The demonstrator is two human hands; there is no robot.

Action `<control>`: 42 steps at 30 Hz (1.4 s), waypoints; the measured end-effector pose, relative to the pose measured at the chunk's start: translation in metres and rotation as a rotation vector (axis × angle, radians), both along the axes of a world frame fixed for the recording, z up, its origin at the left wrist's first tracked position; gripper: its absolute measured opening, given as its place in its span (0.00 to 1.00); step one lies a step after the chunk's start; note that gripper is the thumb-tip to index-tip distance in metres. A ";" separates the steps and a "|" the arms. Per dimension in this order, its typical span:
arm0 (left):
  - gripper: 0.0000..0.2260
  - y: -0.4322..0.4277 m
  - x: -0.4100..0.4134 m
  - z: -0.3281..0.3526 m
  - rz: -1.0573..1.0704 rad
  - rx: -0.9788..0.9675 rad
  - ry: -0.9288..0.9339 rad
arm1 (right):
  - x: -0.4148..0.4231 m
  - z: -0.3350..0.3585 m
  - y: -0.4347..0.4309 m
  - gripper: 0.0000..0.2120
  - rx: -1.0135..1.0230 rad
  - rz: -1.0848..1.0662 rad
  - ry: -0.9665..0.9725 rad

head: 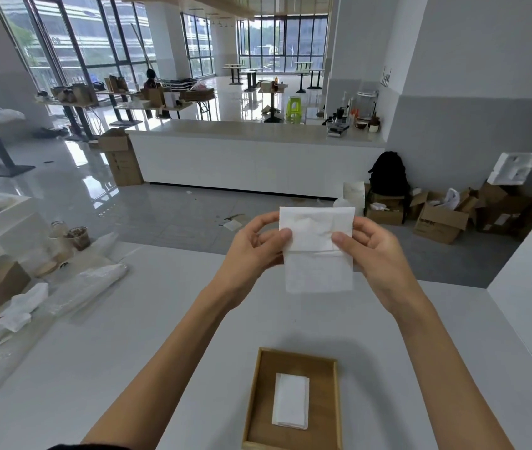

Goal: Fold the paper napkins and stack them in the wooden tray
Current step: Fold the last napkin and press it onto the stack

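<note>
A: The left hand and right hand are pinching opposite sides of a white napkin, thumbs in front.

B: It's hanging in the air above the white table, with a crease running across its middle.

A: Nearer the person, the wooden tray is sitting on the table, holding a small stack of folded napkins.

B: Beyond, a long white counter is crossing the room, cardboard boxes are lying by the wall, and tall windows are letting in daylight.
</note>
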State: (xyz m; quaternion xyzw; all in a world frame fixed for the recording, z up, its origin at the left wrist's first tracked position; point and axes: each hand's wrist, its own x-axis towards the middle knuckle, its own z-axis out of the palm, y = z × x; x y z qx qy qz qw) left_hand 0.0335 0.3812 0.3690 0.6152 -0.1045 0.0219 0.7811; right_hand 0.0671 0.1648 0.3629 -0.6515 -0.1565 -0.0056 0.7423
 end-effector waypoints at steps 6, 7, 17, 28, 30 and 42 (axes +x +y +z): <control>0.09 -0.004 0.001 -0.007 -0.041 0.096 0.015 | 0.003 0.005 -0.004 0.12 -0.014 -0.029 -0.005; 0.08 -0.005 0.002 -0.006 -0.025 0.100 0.015 | 0.003 0.005 -0.004 0.12 -0.010 -0.027 -0.001; 0.09 -0.006 0.009 -0.002 0.036 0.153 -0.023 | 0.005 0.001 -0.008 0.18 -0.071 0.012 0.017; 0.10 0.002 0.016 -0.007 0.049 0.142 -0.009 | 0.009 0.001 -0.008 0.16 -0.069 0.008 0.020; 0.10 0.002 0.018 -0.008 0.063 0.151 -0.013 | 0.009 0.001 -0.009 0.17 -0.069 0.008 0.019; 0.10 -0.002 0.015 -0.023 -0.095 0.332 0.068 | 0.008 0.005 -0.009 0.13 -0.098 -0.071 -0.058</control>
